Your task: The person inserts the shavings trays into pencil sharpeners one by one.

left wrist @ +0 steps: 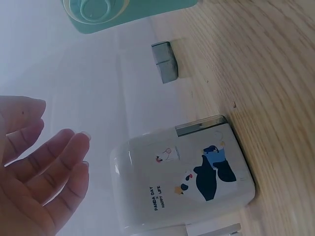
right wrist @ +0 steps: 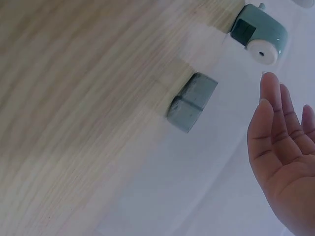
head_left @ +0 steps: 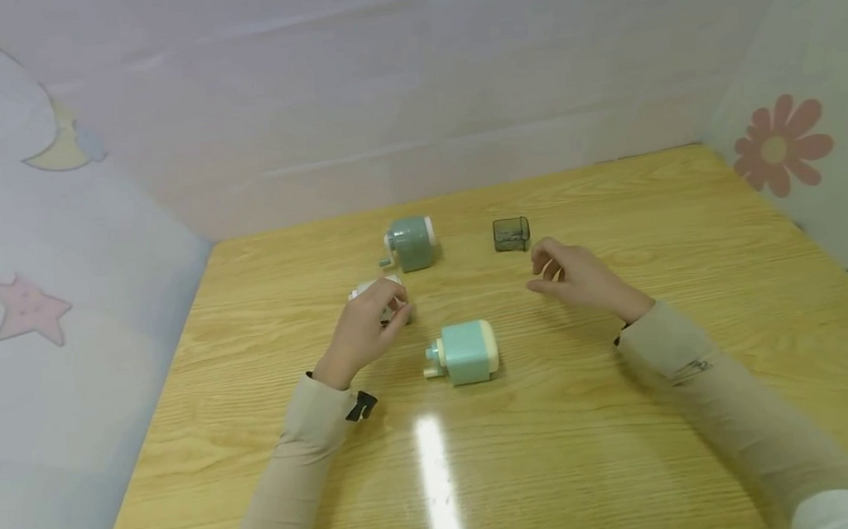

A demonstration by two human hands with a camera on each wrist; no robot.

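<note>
My left hand [head_left: 365,323] is above a white crank pencil sharpener [left wrist: 177,182] with a panda print, partly hiding it in the head view. In the left wrist view, its fingers are loosely bent beside the sharpener, with a gap between. Out to the right, my right hand [head_left: 578,277] hovers over the table with relaxed fingers and nothing in them. Nearest to it lies a small dark see-through box [head_left: 511,234], like a shavings drawer. A dark green crank sharpener [head_left: 412,244] stands at the back, showing a dark square opening in the right wrist view.
A mint sharpener [head_left: 466,352] with a cream end stands nearer the front, its crank pointing left. All of it is on a wooden table [head_left: 573,452]. Pale printed sheets [head_left: 410,91] enclose the table at the back and both sides.
</note>
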